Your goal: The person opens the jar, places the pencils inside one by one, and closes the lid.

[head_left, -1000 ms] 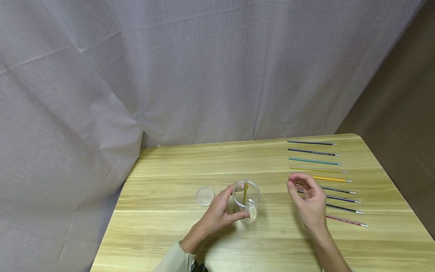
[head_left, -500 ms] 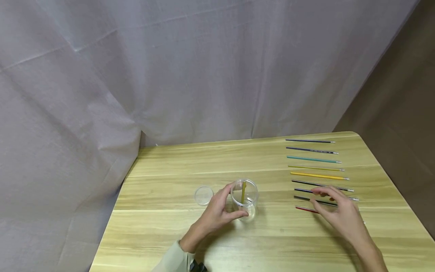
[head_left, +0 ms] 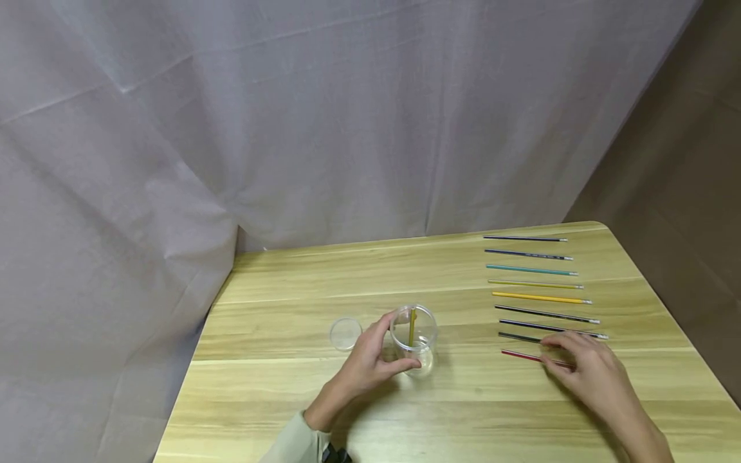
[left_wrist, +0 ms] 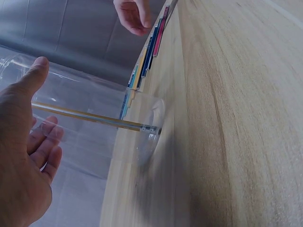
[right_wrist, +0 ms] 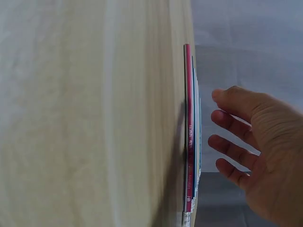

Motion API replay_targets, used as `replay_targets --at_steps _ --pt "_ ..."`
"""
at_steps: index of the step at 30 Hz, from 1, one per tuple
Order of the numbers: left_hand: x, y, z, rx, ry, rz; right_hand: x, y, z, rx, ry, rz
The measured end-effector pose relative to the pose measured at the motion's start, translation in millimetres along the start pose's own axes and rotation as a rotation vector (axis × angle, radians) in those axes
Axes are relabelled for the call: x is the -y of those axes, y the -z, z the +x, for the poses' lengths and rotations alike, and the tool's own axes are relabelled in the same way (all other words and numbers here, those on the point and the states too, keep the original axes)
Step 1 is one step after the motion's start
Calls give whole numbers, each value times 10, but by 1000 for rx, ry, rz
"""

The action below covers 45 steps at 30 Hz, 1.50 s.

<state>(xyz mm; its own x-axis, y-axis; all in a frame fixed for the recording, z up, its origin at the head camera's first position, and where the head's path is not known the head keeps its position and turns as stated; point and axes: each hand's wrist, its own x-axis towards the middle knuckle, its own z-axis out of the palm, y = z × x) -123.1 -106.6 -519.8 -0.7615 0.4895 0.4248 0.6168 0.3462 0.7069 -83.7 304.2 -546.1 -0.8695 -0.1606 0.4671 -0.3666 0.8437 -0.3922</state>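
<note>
My left hand (head_left: 370, 360) holds a clear plastic jar (head_left: 428, 334) upright on the table, thumb on the near side and fingers around the far side. Inside the jar stands one yellow pencil (head_left: 412, 326); in the left wrist view its eraser end (left_wrist: 150, 128) is down at the jar's bottom. Over the near end of a row of pencils hangs my right hand (head_left: 593, 370), fingers loosely bent and nothing between them. It covers part of the red pencil (head_left: 521, 355) and of the dark pencil (head_left: 518, 337) behind it. The right wrist view shows a gap between fingertips and red pencil (right_wrist: 190, 142).
A round clear lid (head_left: 345, 334) lies left of the jar. Beyond the right hand, several pencils lie side by side, among them an orange one (head_left: 538, 298) and a teal one (head_left: 529, 269). A grey cloth (head_left: 336, 128) hangs behind the wooden table (head_left: 289, 399).
My right hand has moved right and lower, from left of the pencil row to over the red pencil. The left hand still holds the jar in place.
</note>
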Motion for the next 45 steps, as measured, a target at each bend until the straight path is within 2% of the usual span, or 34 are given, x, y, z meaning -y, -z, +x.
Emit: replay_targets --at_steps 4,14,24,45 --pt "6 -2 -1 -2 -1 -3 -25 -18 -27 28 0 -18" --pt "5 5 1 -8 5 -5 -114 -68 -106 26 13 -32" --pt "4 -4 -4 -5 6 -11 -137 -120 -169 22 -28 -16" --pt "-5 -7 3 2 21 -15 -153 -140 -131 15 -24 -29"
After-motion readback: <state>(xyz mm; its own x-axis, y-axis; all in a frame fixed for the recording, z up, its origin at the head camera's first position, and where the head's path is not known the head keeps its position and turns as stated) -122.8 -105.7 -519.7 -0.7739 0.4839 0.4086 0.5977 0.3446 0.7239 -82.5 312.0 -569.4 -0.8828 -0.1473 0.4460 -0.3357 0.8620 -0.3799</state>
